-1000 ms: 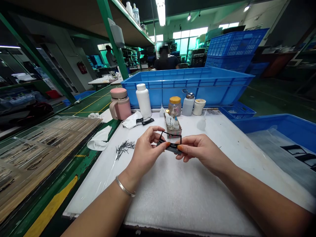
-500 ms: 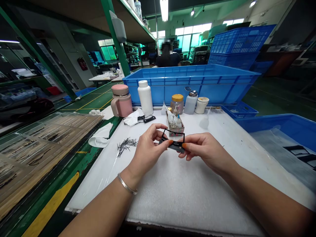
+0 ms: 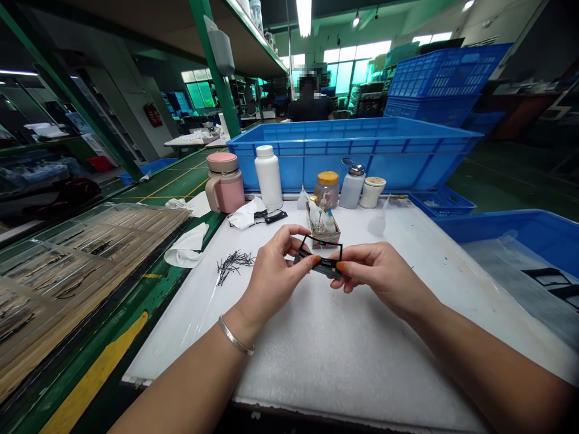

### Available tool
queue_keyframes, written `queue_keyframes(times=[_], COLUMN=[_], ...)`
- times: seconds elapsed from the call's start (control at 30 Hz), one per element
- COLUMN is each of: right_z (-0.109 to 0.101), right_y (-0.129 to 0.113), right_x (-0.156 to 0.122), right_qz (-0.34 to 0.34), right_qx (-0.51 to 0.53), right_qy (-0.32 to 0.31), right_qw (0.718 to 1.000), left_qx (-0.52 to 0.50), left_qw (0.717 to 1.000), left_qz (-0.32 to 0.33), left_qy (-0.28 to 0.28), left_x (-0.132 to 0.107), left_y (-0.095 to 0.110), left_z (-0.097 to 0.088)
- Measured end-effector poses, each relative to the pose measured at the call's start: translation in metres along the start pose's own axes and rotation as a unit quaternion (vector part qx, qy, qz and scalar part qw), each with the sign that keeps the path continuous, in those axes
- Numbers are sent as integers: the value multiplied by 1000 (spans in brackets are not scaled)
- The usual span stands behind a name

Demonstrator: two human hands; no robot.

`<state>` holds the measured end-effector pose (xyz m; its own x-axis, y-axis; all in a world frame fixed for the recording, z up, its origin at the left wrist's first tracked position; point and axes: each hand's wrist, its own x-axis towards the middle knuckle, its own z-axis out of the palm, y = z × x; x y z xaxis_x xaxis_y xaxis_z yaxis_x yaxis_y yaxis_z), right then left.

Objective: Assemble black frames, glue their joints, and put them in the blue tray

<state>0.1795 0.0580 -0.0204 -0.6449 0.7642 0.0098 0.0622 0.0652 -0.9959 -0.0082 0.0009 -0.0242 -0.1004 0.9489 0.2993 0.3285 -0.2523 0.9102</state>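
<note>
Between my hands is a black plastic frame with a rectangular opening and a thicker lower bar, held above the white work surface. My left hand pinches its left side, thumb on the lower bar and index finger by the upper corner. At the right end, my right hand grips it between thumb and fingers. Left of my left hand lies a loose pile of thin black strips. Just behind the frame stands a small box holding little bottles and white tissue.
A pink mug, a white bottle, a yellow-lidded jar and a pump bottle line the back. Behind them is a large blue crate. More black frames lie in the right-hand bin. A person sits far off.
The view has shifted slightly. Both hands keep their hold on the black frame, with hardly any movement.
</note>
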Motion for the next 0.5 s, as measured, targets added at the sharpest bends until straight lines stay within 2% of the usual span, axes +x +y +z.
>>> queue_keyframes(times=[0.5], right_z=[0], right_y=[0], right_x=[-1], right_qz=[-7], right_qx=[-8], right_qy=[9], right_qw=[1000], left_qx=[-17], left_qw=[1000], left_qz=[7], left_qy=[1], left_x=[-1], left_y=[2], left_z=[1])
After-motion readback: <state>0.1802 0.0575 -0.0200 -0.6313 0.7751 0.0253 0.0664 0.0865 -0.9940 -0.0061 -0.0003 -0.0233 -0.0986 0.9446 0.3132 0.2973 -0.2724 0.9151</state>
